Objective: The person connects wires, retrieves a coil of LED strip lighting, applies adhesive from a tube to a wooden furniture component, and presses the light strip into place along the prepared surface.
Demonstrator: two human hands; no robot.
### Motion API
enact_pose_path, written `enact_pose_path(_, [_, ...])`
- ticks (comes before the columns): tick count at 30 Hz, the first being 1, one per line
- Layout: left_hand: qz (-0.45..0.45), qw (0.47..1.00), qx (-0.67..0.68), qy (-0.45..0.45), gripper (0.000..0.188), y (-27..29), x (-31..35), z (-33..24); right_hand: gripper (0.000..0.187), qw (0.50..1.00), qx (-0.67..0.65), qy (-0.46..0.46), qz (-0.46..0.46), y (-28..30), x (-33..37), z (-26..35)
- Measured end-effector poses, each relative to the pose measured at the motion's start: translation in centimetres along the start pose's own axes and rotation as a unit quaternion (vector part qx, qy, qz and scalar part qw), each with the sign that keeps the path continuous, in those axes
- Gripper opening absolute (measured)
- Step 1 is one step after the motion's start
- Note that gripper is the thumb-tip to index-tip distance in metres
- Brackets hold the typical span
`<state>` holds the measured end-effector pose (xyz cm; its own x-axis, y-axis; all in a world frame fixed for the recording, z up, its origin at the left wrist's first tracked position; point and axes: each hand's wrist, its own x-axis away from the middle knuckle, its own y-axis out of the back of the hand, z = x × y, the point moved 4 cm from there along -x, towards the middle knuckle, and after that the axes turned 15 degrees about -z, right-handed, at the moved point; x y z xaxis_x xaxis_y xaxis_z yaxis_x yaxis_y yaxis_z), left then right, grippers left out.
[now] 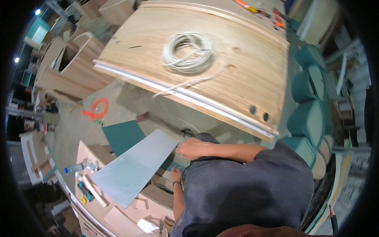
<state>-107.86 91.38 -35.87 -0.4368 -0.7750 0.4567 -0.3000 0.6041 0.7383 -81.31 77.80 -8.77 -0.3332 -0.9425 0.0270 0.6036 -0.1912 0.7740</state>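
Observation:
A pale grey rectangular sheet (136, 168) lies at a slant over the low bench at the left, its far right corner beside my right hand. My right hand (190, 149) is closed next to that corner, and what its fingers hold is hidden. Lower down, my left hand (176, 173), with a bracelet at the wrist, is beside the sheet's near edge with its fingers apart. Close to those fingers is a small green piece (169, 165). A dark green sheet (123, 136) shows behind the pale one.
Ahead stands a wooden table (138, 31) bearing a coil of white cable (187, 51), whose loose end hangs over the edge. An orange coiled hose (96, 109) lies on the floor. On the bench are a bottle (74, 168) and a power tool (85, 191). Green padded pieces (306, 122) stand at right.

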Motion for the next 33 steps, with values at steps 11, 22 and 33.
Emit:
enact_pose_path(11, [0.019,0.949,0.282,0.138,0.095,13.6,-19.8,-14.6,0.022,0.997,-0.009,-0.056,-0.05,9.2,-22.1,-2.4])
enact_pose_path(22, [0.137,0.984,-0.057,0.103,0.082,19.4,-56.1,-10.2,0.024,0.996,-0.001,-0.079,-0.036,9.1,-53.5,-4.6])
enact_pose_path(33, [0.151,0.983,0.082,0.069,0.048,37.4,-81.5,-23.9,0.023,0.983,-0.055,-0.13,-0.115,11.9,-78.0,-5.6])
